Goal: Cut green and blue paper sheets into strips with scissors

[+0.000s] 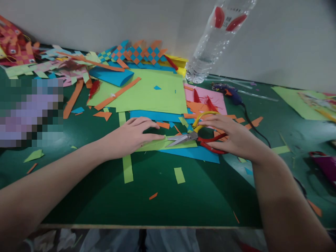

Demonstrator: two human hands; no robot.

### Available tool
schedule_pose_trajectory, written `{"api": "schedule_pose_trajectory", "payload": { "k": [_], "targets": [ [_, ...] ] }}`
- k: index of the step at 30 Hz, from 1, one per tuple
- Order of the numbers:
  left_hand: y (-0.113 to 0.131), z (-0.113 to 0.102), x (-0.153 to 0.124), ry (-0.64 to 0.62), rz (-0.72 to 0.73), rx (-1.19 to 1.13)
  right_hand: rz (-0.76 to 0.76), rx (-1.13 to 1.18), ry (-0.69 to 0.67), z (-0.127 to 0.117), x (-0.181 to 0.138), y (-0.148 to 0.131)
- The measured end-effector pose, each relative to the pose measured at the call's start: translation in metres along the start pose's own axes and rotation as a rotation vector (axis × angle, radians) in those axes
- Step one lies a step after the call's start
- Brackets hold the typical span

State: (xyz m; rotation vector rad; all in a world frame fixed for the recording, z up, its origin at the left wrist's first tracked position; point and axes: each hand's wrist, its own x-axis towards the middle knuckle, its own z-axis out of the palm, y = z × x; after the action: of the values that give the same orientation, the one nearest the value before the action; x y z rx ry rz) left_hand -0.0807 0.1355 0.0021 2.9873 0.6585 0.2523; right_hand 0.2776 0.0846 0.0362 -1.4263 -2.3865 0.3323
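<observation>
My right hand (228,133) grips a pair of scissors (195,135) with one yellow and one red handle loop. Their metal blades are parted and point left, over a light green paper strip (181,143). My left hand (131,136) holds that strip's left part, its thumb lying along the paper close to the blade tips. Beneath the strip is a blue paper piece (202,154). Another green strip (128,169) runs crosswise below my left hand, partly covered by it.
Green sheets (152,91) lie behind my hands, with woven paper fish (136,52) against the wall. A water bottle (210,42) stands at the back. Right of it is a glue gun (233,96) with a cord. Orange scraps (196,106) and a pixelated object (28,112) are also on the table.
</observation>
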Motion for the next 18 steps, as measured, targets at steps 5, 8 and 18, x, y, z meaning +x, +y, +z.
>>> {"api": "schedule_pose_trajectory", "payload": {
  "k": [5,8,18],
  "targets": [
    [-0.0002,-0.0011,0.0003,-0.030,-0.001,-0.015,0.031,-0.002,-0.013,0.0037,-0.0010,0.0030],
    [-0.0001,-0.0026,0.0008,-0.046,-0.005,-0.024,0.032,-0.011,-0.022,0.0045,-0.0019,0.0054],
    [0.0000,-0.0021,0.0011,-0.056,-0.022,-0.038,-0.026,-0.035,0.013,-0.0015,-0.0019,0.0074]
  ]
}}
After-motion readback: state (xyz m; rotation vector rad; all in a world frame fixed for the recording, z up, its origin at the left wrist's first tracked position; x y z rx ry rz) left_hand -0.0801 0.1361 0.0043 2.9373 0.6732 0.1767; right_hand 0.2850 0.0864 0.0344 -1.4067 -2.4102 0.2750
